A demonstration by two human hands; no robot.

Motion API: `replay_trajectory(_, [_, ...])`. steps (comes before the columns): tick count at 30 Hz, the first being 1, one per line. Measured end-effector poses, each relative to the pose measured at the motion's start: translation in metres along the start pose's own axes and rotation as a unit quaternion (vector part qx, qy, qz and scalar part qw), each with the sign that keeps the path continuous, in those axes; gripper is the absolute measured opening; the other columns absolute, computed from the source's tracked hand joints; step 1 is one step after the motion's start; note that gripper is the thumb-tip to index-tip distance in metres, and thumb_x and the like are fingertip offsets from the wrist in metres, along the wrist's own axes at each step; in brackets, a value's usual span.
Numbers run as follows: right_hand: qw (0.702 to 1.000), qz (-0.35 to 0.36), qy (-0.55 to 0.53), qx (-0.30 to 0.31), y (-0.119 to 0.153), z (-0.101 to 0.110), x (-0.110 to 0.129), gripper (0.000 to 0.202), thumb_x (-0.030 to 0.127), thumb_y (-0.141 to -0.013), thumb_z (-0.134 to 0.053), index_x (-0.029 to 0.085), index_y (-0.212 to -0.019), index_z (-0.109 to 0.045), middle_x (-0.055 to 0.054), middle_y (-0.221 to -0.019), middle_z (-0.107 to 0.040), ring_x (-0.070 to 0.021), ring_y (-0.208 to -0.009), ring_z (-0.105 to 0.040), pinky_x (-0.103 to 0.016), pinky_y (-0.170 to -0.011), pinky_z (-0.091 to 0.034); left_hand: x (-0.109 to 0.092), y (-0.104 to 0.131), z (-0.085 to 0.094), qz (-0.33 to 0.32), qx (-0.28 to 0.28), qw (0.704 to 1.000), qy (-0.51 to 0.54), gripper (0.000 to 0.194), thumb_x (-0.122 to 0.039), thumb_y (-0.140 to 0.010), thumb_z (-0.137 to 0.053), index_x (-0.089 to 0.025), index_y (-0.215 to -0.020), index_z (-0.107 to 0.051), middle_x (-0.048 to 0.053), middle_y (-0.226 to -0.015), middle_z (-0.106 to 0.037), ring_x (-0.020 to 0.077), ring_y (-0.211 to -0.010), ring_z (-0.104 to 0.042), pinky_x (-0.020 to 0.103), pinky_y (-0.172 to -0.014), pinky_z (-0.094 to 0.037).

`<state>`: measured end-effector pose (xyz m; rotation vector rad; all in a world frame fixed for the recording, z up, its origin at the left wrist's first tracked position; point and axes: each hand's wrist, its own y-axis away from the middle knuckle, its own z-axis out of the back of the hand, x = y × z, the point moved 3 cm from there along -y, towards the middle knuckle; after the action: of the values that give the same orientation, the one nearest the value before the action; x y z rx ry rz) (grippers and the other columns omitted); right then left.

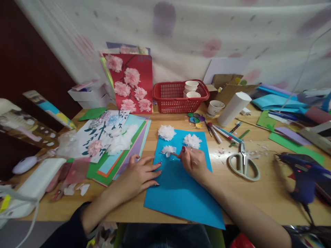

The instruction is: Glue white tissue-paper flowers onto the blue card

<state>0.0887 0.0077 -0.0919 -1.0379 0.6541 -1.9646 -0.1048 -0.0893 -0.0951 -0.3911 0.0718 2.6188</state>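
A blue sheet of paper (181,193) lies on the wooden desk in front of me. Spread flat, my left hand (141,174) rests on the desk with its fingertips over the sheet's left edge. My right hand (194,163) pinches a thin brownish stick (174,155), whose tip meets a small white paper piece (168,150) on the sheet. Glossy wet-looking spots show just below that piece. Two fuller white paper flowers, one at the upper left (167,132) and one at the upper right (192,141), sit at the sheet's top. Most of the stick is hidden by my fingers.
Scissors (243,163) and a blue glue gun (297,172) with a red light lie right. Behind are a red basket (170,105) holding paper cups, a paper roll (234,108) and a red flower picture (144,79). Coloured papers (134,148) are stacked left.
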Motion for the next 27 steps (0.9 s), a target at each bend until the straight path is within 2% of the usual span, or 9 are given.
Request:
replay_trajectory(3, [1.0,0.008,0.003,0.02,-0.001,-0.004,0.002,0.06,0.038,-0.105,-0.029,0.021,-0.055,-0.057,-0.003,-0.047,-0.056,-0.0123,-0.041,-0.051,-0.027,-0.045,-0.035,-0.005,-0.002,-0.001,-0.006,0.006,1.0,-0.008,0.028,-0.04,-0.1,-0.05,-0.033,-0.12,-0.069,0.002,-0.135,-0.065,0.0354,-0.136,-0.044,0.061,-0.105,-0.02])
replay_trajectory(5, [0.999,-0.033,-0.011,0.014,-0.001,-0.004,0.001,0.062,0.042,-0.105,-0.029,0.02,-0.055,-0.059,-0.003,-0.046,-0.057,-0.0123,-0.041,-0.053,-0.026,-0.046,-0.037,-0.005,-0.003,0.003,-0.002,0.006,1.0,-0.002,0.028,-0.04,-0.101,-0.049,-0.033,-0.119,-0.07,0.002,-0.133,-0.066,0.0346,-0.137,-0.043,0.062,-0.106,-0.019])
replay_trajectory(11, [0.967,-0.226,-0.083,-0.085,0.003,0.009,-0.01,0.069,0.055,-0.102,-0.03,0.02,-0.053,-0.064,-0.001,-0.04,-0.056,-0.012,-0.037,-0.052,-0.025,-0.043,-0.041,-0.011,-0.004,0.009,0.008,0.018,1.0,0.003,0.027,-0.035,-0.101,-0.05,-0.031,-0.121,-0.068,0.002,-0.134,-0.065,0.0349,-0.136,-0.045,0.064,-0.106,-0.02])
replay_trajectory(16, [0.941,-0.279,-0.133,-0.138,0.003,0.014,-0.012,0.071,0.064,-0.096,-0.036,0.02,-0.047,-0.062,0.0,-0.035,-0.052,-0.0122,-0.034,-0.048,-0.025,-0.038,-0.037,-0.012,-0.003,0.008,0.008,0.013,1.0,0.019,0.025,-0.034,-0.098,-0.056,-0.032,-0.118,-0.07,0.003,-0.133,-0.066,0.0341,-0.132,-0.049,0.062,-0.105,-0.026])
replay_trajectory(19, [0.927,-0.3,-0.162,-0.157,0.002,0.014,-0.014,0.07,0.065,-0.095,-0.037,0.02,-0.046,-0.061,-0.001,-0.035,-0.051,-0.0125,-0.034,-0.048,-0.025,-0.037,-0.037,0.006,0.003,0.019,0.036,-0.038,0.998,0.026,0.023,-0.033,-0.096,-0.057,-0.033,-0.113,-0.073,0.002,-0.124,-0.072,0.0311,-0.125,-0.056,0.056,-0.104,-0.031])
replay_trajectory(21, [0.917,-0.314,-0.181,-0.167,0.002,0.015,-0.016,0.07,0.064,-0.095,-0.038,0.02,-0.046,-0.06,-0.001,-0.035,-0.051,-0.0128,-0.034,-0.048,-0.025,-0.037,-0.036,0.031,0.011,0.037,0.101,-0.129,0.986,0.005,0.023,-0.032,-0.095,-0.054,-0.032,-0.105,-0.075,0.002,-0.11,-0.077,0.0291,-0.114,-0.063,0.053,-0.102,-0.034])
replay_trajectory(22, [0.912,-0.32,-0.191,-0.172,0.002,0.015,-0.017,0.07,0.064,-0.095,-0.038,0.02,-0.046,-0.06,-0.001,-0.035,-0.051,-0.0129,-0.035,-0.048,-0.025,-0.037,-0.036,0.046,0.018,0.049,0.147,-0.186,0.971,-0.013,0.023,-0.032,-0.094,-0.054,-0.03,-0.099,-0.076,0.002,-0.102,-0.078,0.0283,-0.106,-0.066,0.052,-0.1,-0.037])
replay_trajectory(24, [0.903,-0.329,-0.209,-0.181,0.0,0.017,-0.019,0.068,0.064,-0.094,-0.04,0.02,-0.046,-0.06,-0.001,-0.035,-0.051,-0.0128,-0.035,-0.048,-0.024,-0.036,-0.036,0.072,0.03,0.069,0.223,-0.254,0.941,-0.033,0.021,-0.034,-0.089,-0.056,-0.029,-0.092,-0.075,0.002,-0.093,-0.078,0.0268,-0.097,-0.068,0.047,-0.095,-0.042])
replay_trajectory(27, [0.889,-0.347,-0.228,-0.195,-0.002,0.018,-0.02,0.067,0.065,-0.092,-0.043,0.02,-0.046,-0.06,-0.001,-0.034,-0.05,-0.0122,-0.033,-0.047,-0.024,-0.035,-0.036,0.094,0.038,0.08,0.264,-0.257,0.928,-0.046,0.019,-0.035,-0.085,-0.057,-0.027,-0.085,-0.074,0.004,-0.093,-0.077,0.0282,-0.098,-0.066,0.046,-0.093,-0.043])
